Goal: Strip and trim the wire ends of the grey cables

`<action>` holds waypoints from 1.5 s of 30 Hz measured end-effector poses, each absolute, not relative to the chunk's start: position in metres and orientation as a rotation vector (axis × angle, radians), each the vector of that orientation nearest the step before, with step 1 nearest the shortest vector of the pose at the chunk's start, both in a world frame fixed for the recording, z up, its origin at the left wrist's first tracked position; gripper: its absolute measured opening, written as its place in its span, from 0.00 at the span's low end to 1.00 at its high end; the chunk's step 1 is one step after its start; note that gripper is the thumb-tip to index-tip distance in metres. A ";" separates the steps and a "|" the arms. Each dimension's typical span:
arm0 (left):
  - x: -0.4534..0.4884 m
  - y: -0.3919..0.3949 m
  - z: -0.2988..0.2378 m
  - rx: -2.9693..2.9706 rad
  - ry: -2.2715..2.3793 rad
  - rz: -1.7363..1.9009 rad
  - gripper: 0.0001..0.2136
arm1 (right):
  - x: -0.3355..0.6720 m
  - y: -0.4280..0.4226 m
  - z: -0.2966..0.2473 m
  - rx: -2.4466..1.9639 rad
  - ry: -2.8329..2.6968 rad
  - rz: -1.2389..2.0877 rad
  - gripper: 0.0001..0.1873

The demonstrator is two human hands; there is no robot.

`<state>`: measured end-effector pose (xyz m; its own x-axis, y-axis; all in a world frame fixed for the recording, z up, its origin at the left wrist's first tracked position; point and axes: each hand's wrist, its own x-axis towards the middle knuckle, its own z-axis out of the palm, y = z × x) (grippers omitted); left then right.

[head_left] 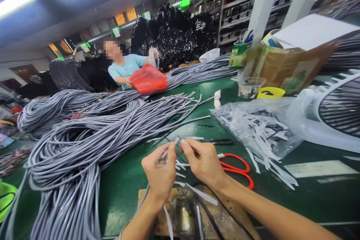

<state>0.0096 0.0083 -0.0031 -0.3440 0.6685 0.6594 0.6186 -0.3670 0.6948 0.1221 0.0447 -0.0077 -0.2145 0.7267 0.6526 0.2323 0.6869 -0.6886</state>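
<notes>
My left hand (160, 168) is closed around the end of a grey cable (145, 197), which runs down behind my wrist; a pale tip shows at the fingers. Close beside it, my right hand (204, 161) pinches with thumb and forefinger at a small dark thin piece, too small to name. The fingertips of both hands almost meet. Red-handled scissors (239, 168) lie just right of my right hand. Below the hands, a wooden board (163, 217) carries a device wrapped in clear film, with white strips and black cords around it.
Large coils of grey cable (70, 150) cover the left side of the green table (123, 198). At right are a plastic bag of white strips (258, 123), a white fan (337, 108) and a cardboard box (287, 63). Across the table, a person (126, 65) handles a red bag (149, 78).
</notes>
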 end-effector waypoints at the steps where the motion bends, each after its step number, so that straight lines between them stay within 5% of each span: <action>1: 0.008 0.009 -0.002 1.713 1.764 1.870 0.09 | 0.122 0.045 -0.008 -0.748 -1.777 0.547 0.18; 29: 0.008 0.010 -0.004 1.667 1.809 1.935 0.10 | 0.122 0.040 -0.009 -0.782 -1.852 0.644 0.18; 45: 0.017 0.002 -0.010 2.436 1.675 1.708 0.06 | 0.134 0.062 -0.003 -1.032 -1.496 0.462 0.17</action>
